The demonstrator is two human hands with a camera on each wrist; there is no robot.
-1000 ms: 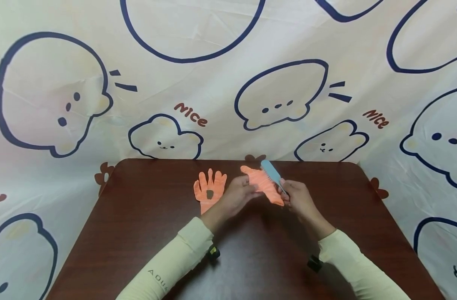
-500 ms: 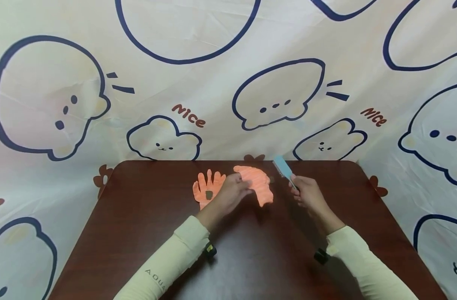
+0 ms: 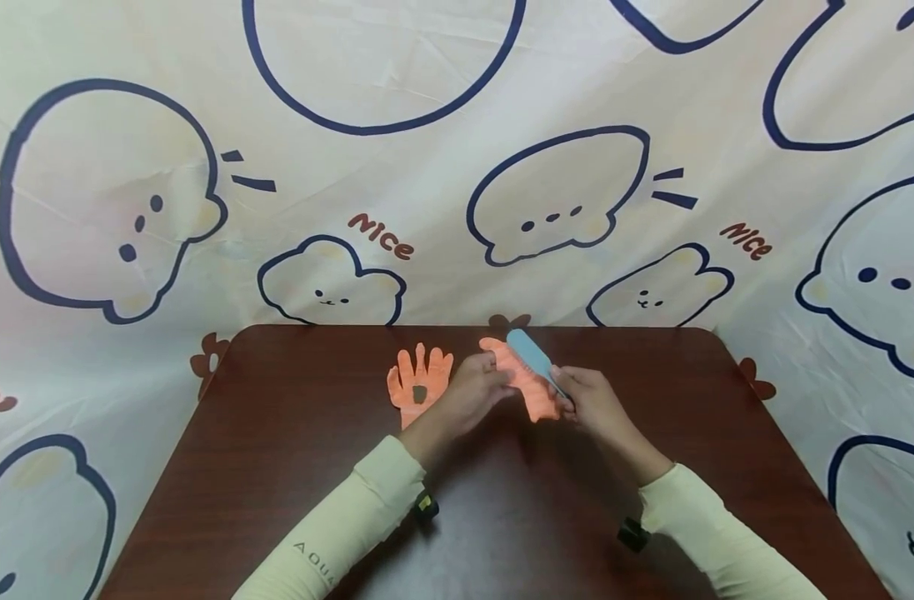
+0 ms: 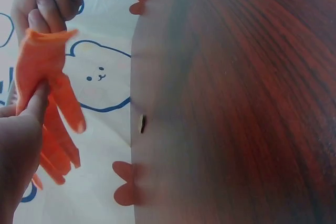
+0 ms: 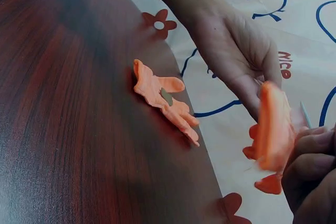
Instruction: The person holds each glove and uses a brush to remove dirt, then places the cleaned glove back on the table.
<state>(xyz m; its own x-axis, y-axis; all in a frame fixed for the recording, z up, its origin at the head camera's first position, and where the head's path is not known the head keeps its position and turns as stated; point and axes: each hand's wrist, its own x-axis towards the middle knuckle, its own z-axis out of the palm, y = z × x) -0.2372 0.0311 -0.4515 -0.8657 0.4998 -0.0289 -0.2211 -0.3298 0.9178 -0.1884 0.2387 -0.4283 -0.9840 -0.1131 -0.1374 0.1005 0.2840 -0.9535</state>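
The left hand holds an orange glove near the middle of the head view, pinching it between the thumb on the near face and the fingers, which are mostly hidden behind the fabric. In the left wrist view, the thumb presses into the palm of this glove. The right hand is curled round the handle of a blue brush, just to the right of the left hand; its fingers are folded in, as the right wrist view shows at the right edge of the frame.

The held glove is raised off the counter and slants in the head view, its long axis running from upper left to lower right. In the left wrist view it hangs at the left side of the frame, cuff at the top, fingers pointing down. The brush slants the same way, head at upper left and handle at lower right, overlapping the glove's upper right edge; whether the bristles touch the fabric cannot be told.

A second glove, also orange, lies on the counter left of the left hand, fingers toward the top of the head view, a dark patch on its palm.
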